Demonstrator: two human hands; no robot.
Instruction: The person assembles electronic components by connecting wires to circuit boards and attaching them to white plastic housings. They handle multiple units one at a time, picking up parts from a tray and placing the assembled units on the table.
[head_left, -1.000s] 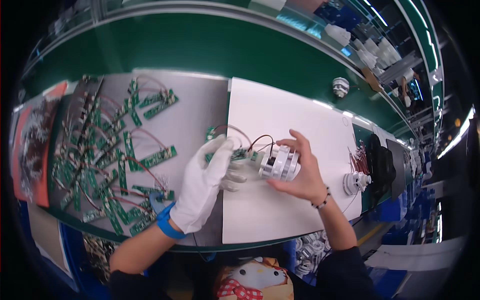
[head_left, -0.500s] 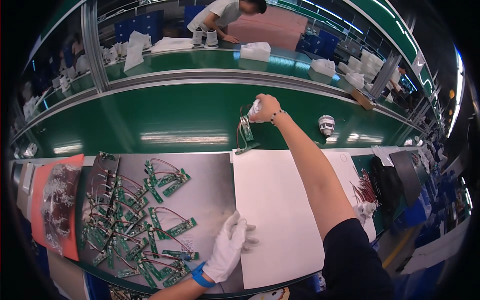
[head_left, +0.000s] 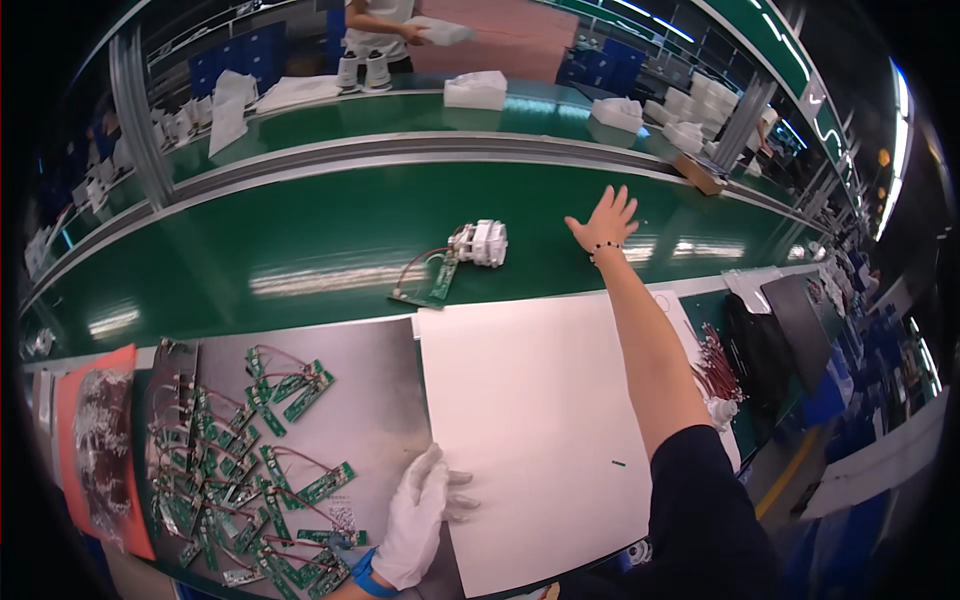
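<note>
My bare right hand (head_left: pixel 605 218) reaches far out over the green work surface, fingers spread, with nothing visible in it. To its left lies a white round housing (head_left: pixel 480 244), wired to a green circuit board (head_left: pixel 440 280) beside it. My left hand (head_left: pixel 420 515), in a white glove with a blue wrist strap, rests open where the metal plate (head_left: pixel 375 390) meets the white sheet (head_left: pixel 530 400). Several green circuit boards (head_left: pixel 305 400) with red wires lie heaped on the plate, left of that hand. A small green sliver (head_left: pixel 618 463) lies on the sheet.
A bag of small parts (head_left: pixel 103 450) lies on pink foam at the left. Red wires (head_left: pixel 715 370) and a black bag (head_left: pixel 755 350) are at the right. Beyond the metal rail (head_left: pixel 400 150), a co-worker (head_left: pixel 385 30) holds a white package at another bench.
My right hand has let go of the white housing and moved right, fingers now spread. The other white housing at the right no longer shows. The view has shifted; my left hand stays in place.
</note>
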